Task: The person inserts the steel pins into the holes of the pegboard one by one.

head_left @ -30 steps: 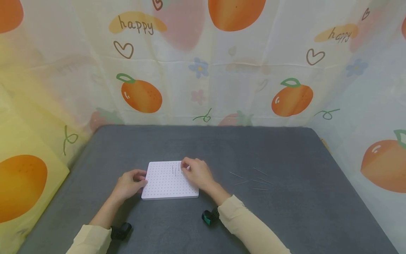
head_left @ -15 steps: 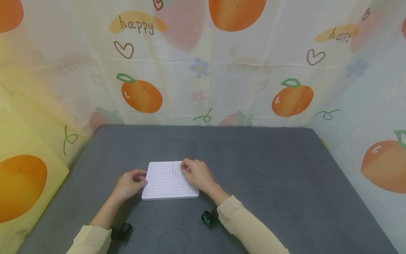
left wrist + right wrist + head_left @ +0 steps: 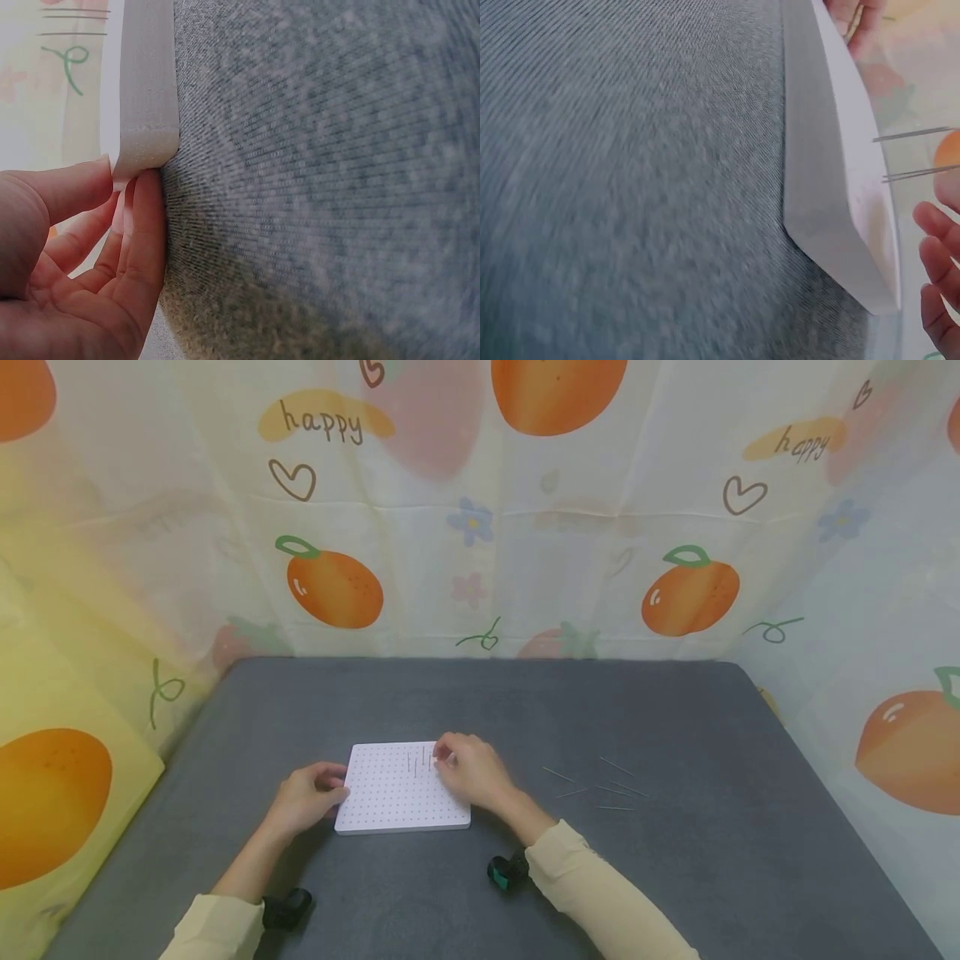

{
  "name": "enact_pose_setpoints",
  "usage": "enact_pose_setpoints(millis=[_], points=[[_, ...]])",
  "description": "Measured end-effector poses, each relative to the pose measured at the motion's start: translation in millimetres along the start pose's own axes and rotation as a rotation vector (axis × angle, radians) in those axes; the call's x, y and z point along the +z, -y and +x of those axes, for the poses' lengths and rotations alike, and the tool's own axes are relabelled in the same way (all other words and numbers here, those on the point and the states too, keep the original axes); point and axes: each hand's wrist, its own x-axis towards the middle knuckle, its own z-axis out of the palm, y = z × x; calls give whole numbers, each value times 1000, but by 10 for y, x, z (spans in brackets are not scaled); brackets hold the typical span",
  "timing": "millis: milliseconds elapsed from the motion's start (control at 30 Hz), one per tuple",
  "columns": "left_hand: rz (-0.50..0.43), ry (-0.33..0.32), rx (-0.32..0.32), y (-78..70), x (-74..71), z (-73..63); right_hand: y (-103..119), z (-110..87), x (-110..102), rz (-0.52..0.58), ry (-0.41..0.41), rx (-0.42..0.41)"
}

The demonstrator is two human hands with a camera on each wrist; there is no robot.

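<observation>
A white pegboard (image 3: 390, 806) with rows of small holes lies flat on the table. Several thin metal pins (image 3: 416, 767) stand upright near its far right part. My left hand (image 3: 302, 797) pinches the board's left edge, thumb on top and fingers below, as the left wrist view shows at the board's corner (image 3: 146, 142). Over the right side of the board is my right hand (image 3: 471, 772), its fingers loosely bent just right of the last standing pin. In the right wrist view, fingers (image 3: 937, 262) hang beside the pins (image 3: 911, 135); the thumb and index tips are mostly cut off.
Several loose metal pins (image 3: 615, 791) lie scattered on the dark grey table (image 3: 675, 877) to the right of the board. A fruit-patterned curtain (image 3: 562, 552) hangs behind the table and along both sides.
My right hand has shifted slightly right, and a standing pin that its fingertips covered now shows beside them. The left hand and the board stay put.
</observation>
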Motion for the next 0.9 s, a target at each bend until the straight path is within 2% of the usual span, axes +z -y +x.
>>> enact_pose_setpoints(millis=[267, 667, 800, 900], points=[[0, -2, -3, 15, 14, 15, -87, -83, -200, 27, 18, -17], [-8, 13, -5, 19, 5, 0, -327, -240, -487, 99, -64, -83], [-6, 6, -1, 16, 7, 4, -432, -320, -596, 167, -85, -60], [-7, 2, -1, 16, 4, 7, -541, -376, -685, 220, -100, -12]])
